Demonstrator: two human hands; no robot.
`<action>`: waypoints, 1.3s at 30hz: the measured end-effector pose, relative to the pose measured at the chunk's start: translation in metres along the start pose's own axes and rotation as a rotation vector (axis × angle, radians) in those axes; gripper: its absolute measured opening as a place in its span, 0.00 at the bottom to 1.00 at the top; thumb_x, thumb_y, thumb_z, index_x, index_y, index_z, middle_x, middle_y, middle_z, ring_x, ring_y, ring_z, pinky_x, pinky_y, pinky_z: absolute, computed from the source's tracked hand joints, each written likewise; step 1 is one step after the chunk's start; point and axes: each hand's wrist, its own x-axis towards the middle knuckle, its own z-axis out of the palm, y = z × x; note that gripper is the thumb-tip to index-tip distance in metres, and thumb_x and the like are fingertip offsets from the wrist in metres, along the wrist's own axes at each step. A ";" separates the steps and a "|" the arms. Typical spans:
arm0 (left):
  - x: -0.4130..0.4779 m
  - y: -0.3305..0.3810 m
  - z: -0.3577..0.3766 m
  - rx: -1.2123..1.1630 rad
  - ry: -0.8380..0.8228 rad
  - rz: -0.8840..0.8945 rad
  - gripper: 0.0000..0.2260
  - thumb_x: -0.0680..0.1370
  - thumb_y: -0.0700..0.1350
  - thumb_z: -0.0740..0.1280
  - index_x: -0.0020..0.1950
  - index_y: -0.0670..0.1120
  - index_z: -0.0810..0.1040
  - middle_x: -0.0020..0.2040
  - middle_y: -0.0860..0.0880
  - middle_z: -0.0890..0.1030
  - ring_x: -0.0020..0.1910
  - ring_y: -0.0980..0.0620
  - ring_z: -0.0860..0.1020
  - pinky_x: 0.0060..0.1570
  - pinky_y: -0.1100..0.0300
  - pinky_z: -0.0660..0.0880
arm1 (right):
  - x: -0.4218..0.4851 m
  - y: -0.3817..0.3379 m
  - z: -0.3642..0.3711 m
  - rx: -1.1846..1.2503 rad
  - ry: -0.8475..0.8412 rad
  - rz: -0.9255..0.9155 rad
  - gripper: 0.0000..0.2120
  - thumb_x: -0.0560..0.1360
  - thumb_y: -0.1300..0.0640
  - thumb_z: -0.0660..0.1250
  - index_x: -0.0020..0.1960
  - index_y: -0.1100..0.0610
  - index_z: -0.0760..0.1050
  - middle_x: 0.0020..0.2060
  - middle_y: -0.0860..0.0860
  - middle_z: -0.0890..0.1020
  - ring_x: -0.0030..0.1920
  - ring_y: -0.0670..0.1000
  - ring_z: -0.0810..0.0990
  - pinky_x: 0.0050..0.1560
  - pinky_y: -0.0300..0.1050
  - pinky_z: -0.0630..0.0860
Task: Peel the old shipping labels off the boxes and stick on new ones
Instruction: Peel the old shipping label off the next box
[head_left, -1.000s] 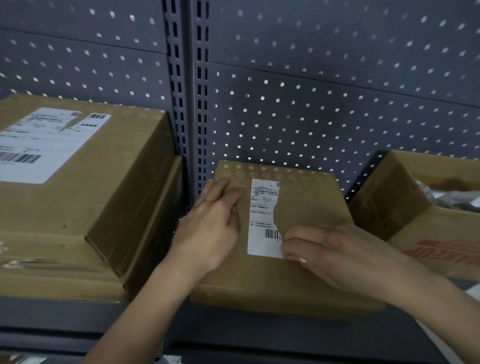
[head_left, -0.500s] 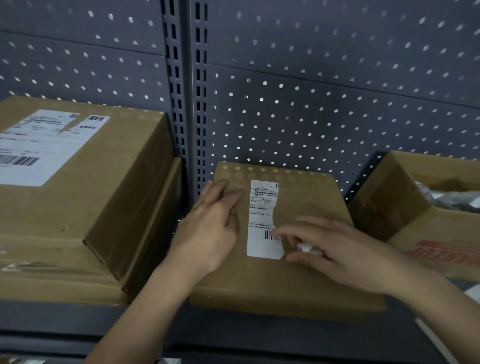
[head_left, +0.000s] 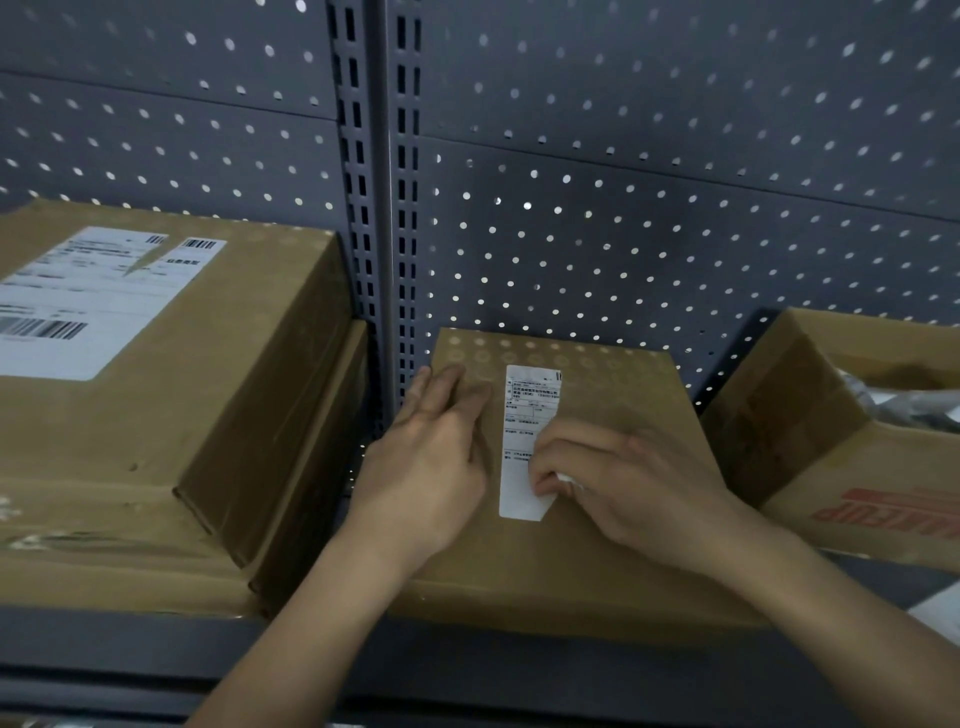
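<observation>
Label remnant (head_left: 521, 447) narrower, right fingers (head_left: 569, 441) further left

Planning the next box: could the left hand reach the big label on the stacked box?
Probably yes. The left hand lies flat on the small box, holding nothing, and the big label faces up, uncovered, on the stacked box.

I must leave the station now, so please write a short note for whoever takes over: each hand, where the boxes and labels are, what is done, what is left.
Left hand: flat on the middle box, fingers straight.
Right hand: pinches the loose edge of the old label on that box.
Done: the old label's right part is torn away; a narrow strip is stuck on.
To do: peel that strip, stick a new label on. The large box at the left has a wide label on it too. No new label is in view.
</observation>
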 end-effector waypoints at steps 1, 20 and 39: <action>0.000 -0.001 0.000 -0.003 -0.003 0.003 0.23 0.82 0.45 0.55 0.77 0.58 0.59 0.80 0.56 0.52 0.78 0.55 0.45 0.74 0.53 0.54 | 0.005 0.000 0.003 0.018 0.010 0.015 0.10 0.79 0.50 0.55 0.47 0.49 0.74 0.47 0.41 0.76 0.37 0.48 0.78 0.30 0.50 0.76; 0.002 -0.006 -0.001 -0.066 0.031 0.019 0.22 0.83 0.43 0.54 0.76 0.58 0.62 0.79 0.59 0.54 0.78 0.58 0.46 0.74 0.59 0.51 | -0.002 0.021 -0.019 0.407 -0.182 0.239 0.15 0.71 0.49 0.73 0.57 0.44 0.82 0.54 0.36 0.76 0.59 0.42 0.76 0.61 0.37 0.72; 0.002 -0.008 -0.005 -0.053 0.043 0.056 0.22 0.83 0.44 0.55 0.76 0.58 0.60 0.79 0.58 0.54 0.78 0.59 0.46 0.66 0.70 0.41 | 0.045 0.030 0.008 0.534 -0.089 0.186 0.02 0.72 0.57 0.73 0.42 0.50 0.83 0.43 0.43 0.80 0.46 0.48 0.79 0.51 0.51 0.75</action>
